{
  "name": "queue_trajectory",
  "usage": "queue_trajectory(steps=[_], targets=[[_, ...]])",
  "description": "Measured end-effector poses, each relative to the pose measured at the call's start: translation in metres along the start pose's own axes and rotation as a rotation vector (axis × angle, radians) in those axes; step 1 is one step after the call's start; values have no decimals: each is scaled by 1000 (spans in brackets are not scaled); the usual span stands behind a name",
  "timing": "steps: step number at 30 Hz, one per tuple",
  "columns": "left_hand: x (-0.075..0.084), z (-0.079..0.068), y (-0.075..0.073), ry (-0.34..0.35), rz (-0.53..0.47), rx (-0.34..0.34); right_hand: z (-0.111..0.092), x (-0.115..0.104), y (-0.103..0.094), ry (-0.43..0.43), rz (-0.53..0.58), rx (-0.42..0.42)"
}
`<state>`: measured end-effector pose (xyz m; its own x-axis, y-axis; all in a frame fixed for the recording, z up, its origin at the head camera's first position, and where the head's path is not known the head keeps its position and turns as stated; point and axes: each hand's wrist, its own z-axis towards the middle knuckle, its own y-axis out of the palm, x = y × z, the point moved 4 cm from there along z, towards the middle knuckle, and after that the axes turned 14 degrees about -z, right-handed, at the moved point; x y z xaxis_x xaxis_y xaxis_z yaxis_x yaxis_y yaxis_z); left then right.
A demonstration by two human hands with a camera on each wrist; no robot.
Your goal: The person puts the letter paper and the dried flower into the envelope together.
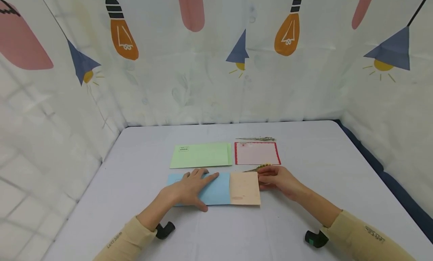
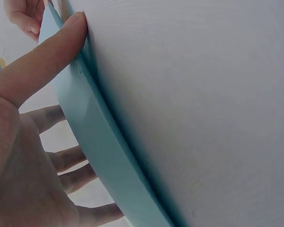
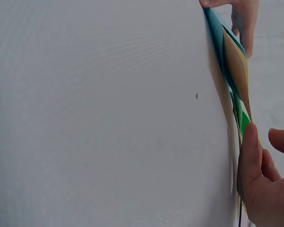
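The blue envelope lies on the table in front of me, a tan card jutting from its right end. My left hand spans the envelope, fingers spread apart. My right hand is at the card's right edge; I cannot tell whether its fingers pinch. Beyond are a yellow sprig, the green envelope and a red-edged card.

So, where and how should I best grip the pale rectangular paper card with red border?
Probably pinch the card by its right edge, from the right: it lies flat and that side looks free, with the light-green paper envelope close at its left and thin dried sprigs behind and in front.
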<state>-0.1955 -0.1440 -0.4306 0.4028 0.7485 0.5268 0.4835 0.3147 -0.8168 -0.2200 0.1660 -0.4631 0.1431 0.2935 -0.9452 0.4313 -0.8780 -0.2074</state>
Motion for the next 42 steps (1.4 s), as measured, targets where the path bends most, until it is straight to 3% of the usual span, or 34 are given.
queue_trajectory(steps=[30,42], targets=[[0,0,0,14,2,-14,5,-4,20,8,-23,-46],[2,1,1,3,-2,-12,7,-8,31,5,29,-75]])
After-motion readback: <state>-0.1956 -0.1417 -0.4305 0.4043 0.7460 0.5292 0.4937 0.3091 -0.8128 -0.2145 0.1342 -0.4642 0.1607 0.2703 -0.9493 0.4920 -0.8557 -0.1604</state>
